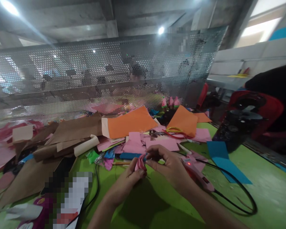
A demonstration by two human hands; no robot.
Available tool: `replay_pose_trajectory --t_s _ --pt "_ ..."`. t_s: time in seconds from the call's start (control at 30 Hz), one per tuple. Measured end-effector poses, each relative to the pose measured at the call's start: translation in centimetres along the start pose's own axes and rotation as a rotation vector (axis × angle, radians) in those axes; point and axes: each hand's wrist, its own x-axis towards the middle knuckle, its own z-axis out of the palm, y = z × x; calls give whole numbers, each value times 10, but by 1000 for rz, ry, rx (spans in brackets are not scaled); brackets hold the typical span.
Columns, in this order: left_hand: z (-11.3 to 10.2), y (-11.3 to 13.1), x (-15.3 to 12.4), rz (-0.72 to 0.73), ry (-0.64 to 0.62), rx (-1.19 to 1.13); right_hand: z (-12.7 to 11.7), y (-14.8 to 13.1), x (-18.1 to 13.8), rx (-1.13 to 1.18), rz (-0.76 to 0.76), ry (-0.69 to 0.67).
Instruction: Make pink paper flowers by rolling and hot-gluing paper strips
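Observation:
Both my hands meet over the green table (264, 187) and pinch a small rolled pink paper piece (140, 162). My left hand (131, 176) grips it from below with thumb and fingers closed. My right hand (166, 163) holds its top edge with curled fingers. A pink glue gun (196, 173) lies just right of my right wrist, its black cable (243, 194) looping across the table.
Brown paper sheets (69, 133), orange sheets (131, 122), pink scraps (135, 144) and blue paper (226, 160) litter the table. A black and red fan (243, 121) stands at the right. A perforated metal screen (109, 73) rises behind, with people beyond it.

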Motion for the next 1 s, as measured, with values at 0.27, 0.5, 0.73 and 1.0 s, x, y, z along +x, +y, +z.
replay_pose_trajectory --t_s 0.27,0.5,0.73,1.0 --pt "-10 -13 12 48 25 -79 6 -10 -9 -230 -154 -159" --pt "-5 -10 10 22 16 -109 11 -5 -13 -378 -216 -183" --pt "3 -4 4 14 29 -165 8 -3 -11 -440 -296 -177" --pt "6 3 0 -37 76 -190 7 2 -11 -537 -319 -223"
